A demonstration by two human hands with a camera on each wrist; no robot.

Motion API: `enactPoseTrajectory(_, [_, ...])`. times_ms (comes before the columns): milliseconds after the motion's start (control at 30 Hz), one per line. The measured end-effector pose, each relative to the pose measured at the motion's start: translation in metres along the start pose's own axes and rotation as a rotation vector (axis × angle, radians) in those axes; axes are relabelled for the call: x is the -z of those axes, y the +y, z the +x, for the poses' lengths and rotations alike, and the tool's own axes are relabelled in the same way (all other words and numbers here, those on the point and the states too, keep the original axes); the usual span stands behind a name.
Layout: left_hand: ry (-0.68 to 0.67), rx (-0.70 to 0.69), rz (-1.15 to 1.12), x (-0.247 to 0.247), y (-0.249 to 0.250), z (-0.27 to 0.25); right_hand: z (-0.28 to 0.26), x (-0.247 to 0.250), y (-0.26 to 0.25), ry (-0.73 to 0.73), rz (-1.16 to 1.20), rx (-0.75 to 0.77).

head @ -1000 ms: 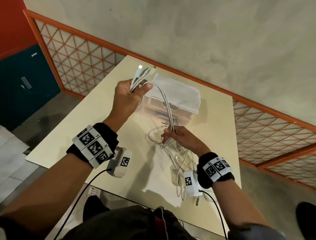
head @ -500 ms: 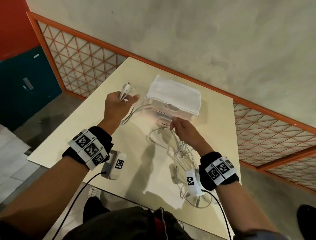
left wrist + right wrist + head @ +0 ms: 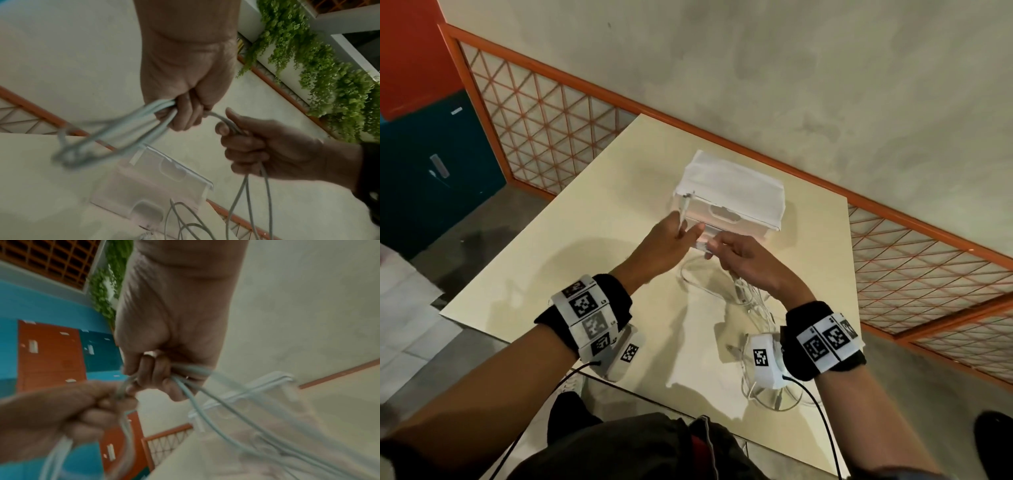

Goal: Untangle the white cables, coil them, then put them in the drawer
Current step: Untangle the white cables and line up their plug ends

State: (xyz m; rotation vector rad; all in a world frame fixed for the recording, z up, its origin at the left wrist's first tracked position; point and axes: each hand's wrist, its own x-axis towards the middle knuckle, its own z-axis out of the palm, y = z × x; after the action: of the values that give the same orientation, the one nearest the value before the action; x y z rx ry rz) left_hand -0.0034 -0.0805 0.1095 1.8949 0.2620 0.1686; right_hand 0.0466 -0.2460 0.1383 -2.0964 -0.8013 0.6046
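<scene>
a cream table [image 3: 571, 260] stands against a grey wall [image 3: 791, 85] with an orange lattice rail [image 3: 544, 126] along its foot, and a clear drawer box [image 3: 729, 202] with a white cloth top sits toward the table's far side. both hands meet just in front of the box, above the table. the left hand [image 3: 661, 246] is clenched around a bundle of white cables [image 3: 141, 120]: in the left wrist view several strands pass through the curled fingers [image 3: 185, 116] and loop out to one side, blurred at their far end, while in the head view a cable end with a plug sticks up past the thumb, in front of the box's corner. the right hand [image 3: 750, 263] is just beside the left, its fingers curled round cable as well; the thumb and forefinger pinch a short stretch that runs straight across to the left fist, and two strands drop out below the palm. from there the cables trail down to a loose tangle [image 3: 753, 308] lying on the table under the right wrist, with more loops [image 3: 774, 401] near the table's front edge. both wrists wear black bands with white marker tags. the drawers in the box look closed.
</scene>
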Motion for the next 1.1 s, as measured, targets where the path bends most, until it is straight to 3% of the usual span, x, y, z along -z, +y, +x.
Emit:
enactPoseTrajectory(100, [0.193, -0.047, -0.269, 0.007, 0.011, 0.004, -0.012, -0.003, 0.027, -0.016, 0.04, -0.037])
enactPoseTrajectory(200, [0.362, -0.062, -0.448, 0.03, 0.02, 0.012, -0.029, -0.004, 0.058, -0.071, -0.109, -0.196])
enactPoseTrajectory(267, [0.454, -0.059, -0.408, 0.047, 0.019, 0.02, -0.044, -0.003, 0.077, -0.047, -0.11, -0.313])
enactPoseTrajectory(367, [0.499, -0.022, -0.173, 0.053, 0.01, 0.024, -0.055, 0.004, 0.093, 0.026, -0.094, -0.36])
enactPoseTrajectory(533, [0.308, 0.058, 0.504, 0.027, -0.014, 0.013, -0.049, 0.02, 0.072, 0.081, -0.068, -0.309])
enactPoseTrajectory(600, [0.228, -0.015, 0.556, 0.017, -0.014, 0.009, -0.045, 0.021, 0.055, 0.05, -0.155, -0.281])
enactPoseTrajectory(667, [0.13, -0.126, 0.429, 0.007, -0.009, 0.004, -0.039, 0.018, 0.039, 0.018, -0.235, -0.28])
enactPoseTrajectory(733, [-0.026, -0.132, 0.211, -0.006, 0.003, -0.005, -0.03, 0.012, 0.025, -0.001, -0.22, -0.256])
enactPoseTrajectory(833, [-0.282, 0.091, -0.213, -0.022, 0.02, -0.018, -0.018, 0.007, 0.011, 0.008, -0.121, -0.208])
enactPoseTrajectory(867, [-0.329, 0.15, -0.263, -0.026, 0.021, -0.02, -0.016, 0.007, 0.007, 0.016, -0.086, -0.194])
enactPoseTrajectory(1000, [-0.403, 0.187, -0.194, -0.03, 0.02, -0.02, -0.017, 0.014, 0.006, 0.116, -0.026, -0.146])
enactPoseTrajectory(1100, [-0.314, 0.179, -0.261, -0.024, 0.018, -0.011, -0.024, 0.019, 0.019, 0.196, -0.022, -0.153])
